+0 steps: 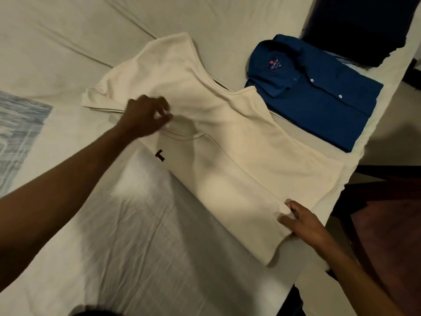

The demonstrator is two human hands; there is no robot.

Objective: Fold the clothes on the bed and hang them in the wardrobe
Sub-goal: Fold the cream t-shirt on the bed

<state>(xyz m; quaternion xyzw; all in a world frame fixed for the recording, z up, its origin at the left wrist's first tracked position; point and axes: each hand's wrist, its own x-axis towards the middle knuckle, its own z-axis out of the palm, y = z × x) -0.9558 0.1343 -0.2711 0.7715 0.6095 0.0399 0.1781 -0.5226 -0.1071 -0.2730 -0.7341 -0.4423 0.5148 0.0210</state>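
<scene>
A bed (68, 42) in a creased pale sheet is filling most of the view, its edge running down the right side. A cream T-shirt (227, 144) is lying across the middle of it, partly folded, neckline toward the far side and hem toward the near right edge; a small dark label (160, 155) is showing just below the collar. Beyond it, a folded blue shirt (319, 99) is sitting buttoned and collar up, just beside the T-shirt's shoulder without clearly touching it. A dark folded garment (355, 26) is lying farther back at the corner, its edge overlapping the blue shirt's far side. A grey patterned cloth (18, 128) is showing at the left edge.

The left hand (145, 117) is reaching in over the collar, fingers curled and pinching the cream fabric; it is blurred, so the exact grip is hard to read. The right hand (303, 220) is resting at the hem, thumb and fingers pinching the cloth's edge.
</scene>
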